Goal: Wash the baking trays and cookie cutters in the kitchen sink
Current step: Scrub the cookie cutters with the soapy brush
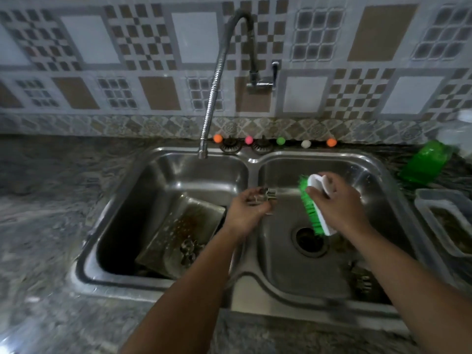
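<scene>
My left hand [246,209] holds a small metal cookie cutter [268,194] over the divider of the double steel sink [251,159]. My right hand [337,200] grips a white scrub brush with green bristles [310,208] over the right basin, bristles turned toward the cutter and a little apart from it. A dirty baking tray [178,226] leans tilted in the left basin, with another metal cutter [189,251] lying on it. More metal cutters [361,278] lie at the front right of the right basin.
The flexible faucet [214,88] ends over the left basin; no water stream is visible. The drain [309,238] sits in the right basin. A green bottle [425,162] and a clear plastic container [444,218] stand on the stone counter at the right.
</scene>
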